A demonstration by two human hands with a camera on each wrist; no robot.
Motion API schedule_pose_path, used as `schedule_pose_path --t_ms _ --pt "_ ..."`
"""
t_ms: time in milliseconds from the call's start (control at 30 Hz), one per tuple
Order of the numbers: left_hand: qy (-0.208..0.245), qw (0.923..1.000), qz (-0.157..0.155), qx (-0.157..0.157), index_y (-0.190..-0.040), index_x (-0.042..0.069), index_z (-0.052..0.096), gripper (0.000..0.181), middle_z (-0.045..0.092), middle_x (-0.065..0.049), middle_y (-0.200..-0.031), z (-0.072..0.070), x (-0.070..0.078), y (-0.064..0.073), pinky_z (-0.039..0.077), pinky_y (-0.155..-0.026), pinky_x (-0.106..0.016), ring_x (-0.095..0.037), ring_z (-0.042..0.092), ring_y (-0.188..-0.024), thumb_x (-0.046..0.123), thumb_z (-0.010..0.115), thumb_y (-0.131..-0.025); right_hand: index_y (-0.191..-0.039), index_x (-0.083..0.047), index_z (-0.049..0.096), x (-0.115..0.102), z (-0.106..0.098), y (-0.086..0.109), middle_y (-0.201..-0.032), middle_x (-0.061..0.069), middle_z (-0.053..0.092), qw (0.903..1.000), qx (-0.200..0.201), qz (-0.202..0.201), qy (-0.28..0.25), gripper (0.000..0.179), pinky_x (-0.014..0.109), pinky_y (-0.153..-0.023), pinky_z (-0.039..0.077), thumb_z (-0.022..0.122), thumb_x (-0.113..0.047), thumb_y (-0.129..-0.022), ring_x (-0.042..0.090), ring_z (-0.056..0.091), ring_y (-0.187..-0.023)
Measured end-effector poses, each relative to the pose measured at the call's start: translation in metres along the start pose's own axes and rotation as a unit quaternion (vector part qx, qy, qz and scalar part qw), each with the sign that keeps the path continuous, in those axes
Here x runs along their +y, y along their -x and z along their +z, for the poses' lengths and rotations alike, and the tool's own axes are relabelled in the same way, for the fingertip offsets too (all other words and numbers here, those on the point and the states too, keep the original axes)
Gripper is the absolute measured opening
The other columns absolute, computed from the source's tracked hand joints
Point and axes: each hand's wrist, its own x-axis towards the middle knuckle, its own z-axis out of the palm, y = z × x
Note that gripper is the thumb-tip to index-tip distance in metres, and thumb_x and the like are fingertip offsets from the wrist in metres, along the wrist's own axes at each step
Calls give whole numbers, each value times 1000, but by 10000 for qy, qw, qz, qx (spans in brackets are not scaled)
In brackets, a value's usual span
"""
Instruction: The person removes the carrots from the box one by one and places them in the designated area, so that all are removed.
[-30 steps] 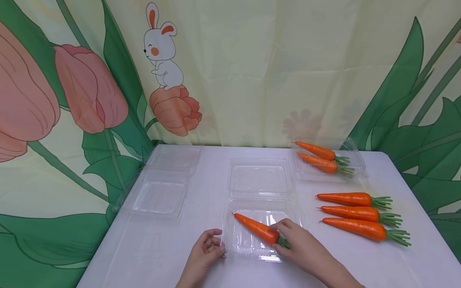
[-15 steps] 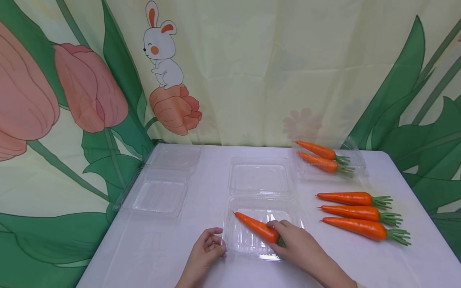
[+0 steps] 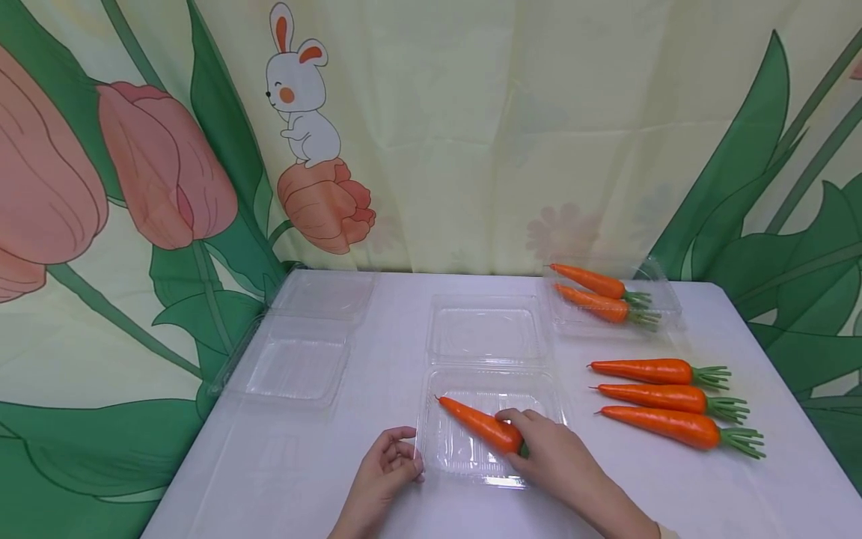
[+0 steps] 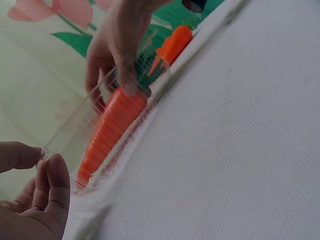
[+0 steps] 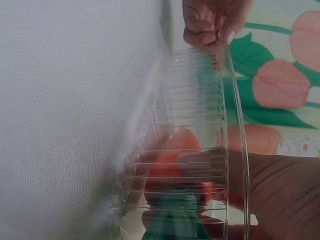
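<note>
An orange carrot with a green top lies slantwise in the base of an open clear plastic clamshell box, its thin tip toward the back left. My right hand grips the carrot's thick end, fingers over it from the right, hiding most of the green leaves. In the right wrist view those leaves show through the ribbed box wall. My left hand pinches the box's left rim between thumb and fingers, as the left wrist view also shows at the rim.
Several carrots lie about: three in a row on the white table right of the box, two in another clear box at the back right. A further clear box stands open at the left. A printed curtain hangs behind the table.
My right hand has shifted slightly left along the carrot and now covers more of its leaves. My left hand has stayed at the box rim.
</note>
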Motion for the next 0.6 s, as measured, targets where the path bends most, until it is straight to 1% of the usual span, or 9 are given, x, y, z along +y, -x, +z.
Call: schedule_pose_path --t_ms 200,333,433,600 --pt "-21 10000 59 -6 -140 -7 43 57 58 -3 -95 0 1 1 57 -71 -23 -13 61 -77 -1 69 -89 -119 -27 71 -1 -1 1 -98 -11 70 9996 271 -64 -70 51 31 -70 52 92 -22 -73 7 54 -76" --pt "-42 10000 -35 55 -141 -6 43 58 58 -2 -96 0 3 2 58 -72 -24 -14 62 -78 -1 69 -89 -121 -27 72 -2 -5 1 -98 -13 70 9987 501 -42 -88 53 28 -66 50 92 -22 -73 5 52 -72" --pt "-65 9998 -121 111 -141 -5 43 58 58 -3 -97 -1 4 2 58 -73 -25 -15 61 -79 0 70 -90 -122 -27 72 -2 -9 2 -103 -13 72 9980 611 -36 -132 53 28 -70 52 92 -23 -73 5 54 -75" --pt "-116 9996 -178 176 -141 -4 44 57 59 -6 -97 -2 4 1 59 -74 -26 -17 62 -80 2 70 -91 -123 -25 73 -5 -17 5 -112 -10 73 9975 678 -60 -186 53 33 -79 58 91 -23 -73 6 60 -83"
